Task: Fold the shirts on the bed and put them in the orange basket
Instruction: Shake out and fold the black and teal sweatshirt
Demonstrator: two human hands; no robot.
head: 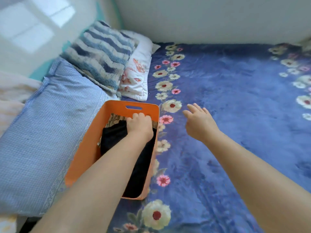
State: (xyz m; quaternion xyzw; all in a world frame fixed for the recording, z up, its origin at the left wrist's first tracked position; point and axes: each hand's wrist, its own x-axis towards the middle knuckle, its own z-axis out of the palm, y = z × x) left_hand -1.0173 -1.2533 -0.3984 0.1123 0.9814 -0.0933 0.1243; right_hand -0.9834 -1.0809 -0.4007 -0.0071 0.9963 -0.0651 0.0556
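Left hand: the left hand (pixel 138 124) was down inside the orange basket (pixel 87 143), fingers curled, knuckles up, on the far end of the black shirt (pixel 141 165). Whether it gripped the cloth or only pressed it could not be told; the fingertips were hidden.
Right hand: the right hand (pixel 199 122) hung over the blue floral bedspread (pixel 235 115), fingers apart and relaxed, holding nothing, just beside the basket's right wall.
Task items: the black shirt lay folded in the basket, filling most of it. Beneath it, at the far end, a striped tan garment (pixel 116 118) showed. No further shirt was visible on the bedspread within view.
Progress (judgement): the black shirt appeared to be the one being settled; the task looked near its end, though the bed's near and right edges were out of view.
Risk 1: if the left hand lifts with cloth caught in its fingers, the fold may pull open.
Risk 2: the basket sat on soft bedding, partly against the light blue checked pillow (pixel 42 132); a hard downward push could tilt it.
Surroundings: a blue-and-white shaggy cushion (pixel 101 54) and a white floral pillow (pixel 138 76) lay beyond the basket, well apart from both hands.
Obstructions: none seen between the right hand and the open bedspread.
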